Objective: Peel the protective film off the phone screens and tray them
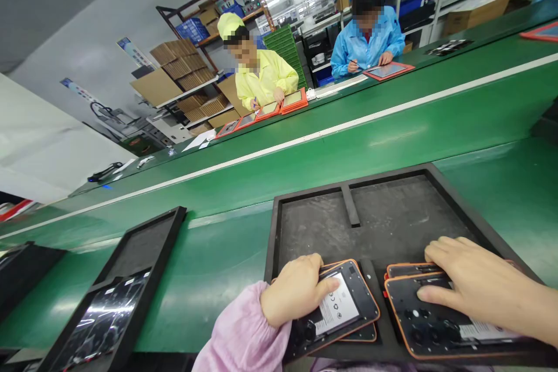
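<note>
My left hand (300, 288), in a pink sleeve, is closed on the top edge of an orange-edged phone (366, 296). Its back cover is off, and a white battery label shows under my thumb. That phone lies tilted on top of another one. At the right, my right hand (471, 279) grips a similar orange-edged phone (405, 319), thumb on its black inner side and fingers over the far edge. More phones lie beneath it. Both stacks sit in the near part of a black tray (314, 232); the fingertips of both hands are partly hidden.
The tray rests on a green conveyor (218, 267). To the left, a second black tray (174, 226) holds dark glossy panels (108, 314). Across the line, a person in yellow (265, 75) and a person in blue (370, 40) work over red-framed panels (294, 102).
</note>
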{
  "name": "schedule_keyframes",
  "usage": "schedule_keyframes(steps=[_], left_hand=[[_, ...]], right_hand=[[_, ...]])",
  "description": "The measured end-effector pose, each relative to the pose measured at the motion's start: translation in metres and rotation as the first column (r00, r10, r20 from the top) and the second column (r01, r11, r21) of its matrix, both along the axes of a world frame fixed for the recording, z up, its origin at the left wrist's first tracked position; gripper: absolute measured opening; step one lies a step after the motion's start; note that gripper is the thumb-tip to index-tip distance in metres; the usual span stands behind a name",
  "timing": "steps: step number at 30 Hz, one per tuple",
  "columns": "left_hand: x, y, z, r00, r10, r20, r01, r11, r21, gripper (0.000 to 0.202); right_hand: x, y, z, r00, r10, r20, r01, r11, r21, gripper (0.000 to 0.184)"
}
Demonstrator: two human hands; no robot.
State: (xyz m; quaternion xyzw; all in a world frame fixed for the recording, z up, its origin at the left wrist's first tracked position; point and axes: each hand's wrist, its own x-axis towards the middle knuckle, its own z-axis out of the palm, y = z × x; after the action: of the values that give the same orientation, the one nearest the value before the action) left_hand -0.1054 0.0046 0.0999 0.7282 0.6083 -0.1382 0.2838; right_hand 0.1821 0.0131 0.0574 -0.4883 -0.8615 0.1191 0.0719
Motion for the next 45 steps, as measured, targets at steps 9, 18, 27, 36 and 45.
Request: schedule_keyframes(steps=[9,18,27,36,45], left_hand=[[-0.017,0.006,0.017,0.987,0.093,0.128,-0.098,0.995,0.035,0.014],[0.064,0.052,0.072,0.989,0.137,-0.048,-0.091,0.847,0.524,0.024],[0.168,0.054,0.019,0.921,-0.389,0.039,0.324,0.815,0.481,0.04],[0.074,0.043,-0.015,0.847,-0.353,0.398,0.284,0.933,0.223,0.119],[0.087,0.029,-0.05,0.931,-0.201,0.305,0.155,0.974,0.168,0.114]], right_hand=[[0.0,-0.004,0.021,0.989,0.1,-0.111,-0.004,0.765,0.644,0.042],[0.012,-0.002,0.012,0.992,0.104,0.072,-0.124,0.7,0.703,0.042],[0.049,-0.003,-0.001,0.998,0.058,0.007,-0.043,0.638,0.769,0.042],[0.067,0.008,-0.022,0.989,0.06,-0.134,0.015,0.867,0.498,0.054],[0.063,0.015,-0.011,0.991,0.128,-0.044,-0.091,0.872,0.48,0.078]])
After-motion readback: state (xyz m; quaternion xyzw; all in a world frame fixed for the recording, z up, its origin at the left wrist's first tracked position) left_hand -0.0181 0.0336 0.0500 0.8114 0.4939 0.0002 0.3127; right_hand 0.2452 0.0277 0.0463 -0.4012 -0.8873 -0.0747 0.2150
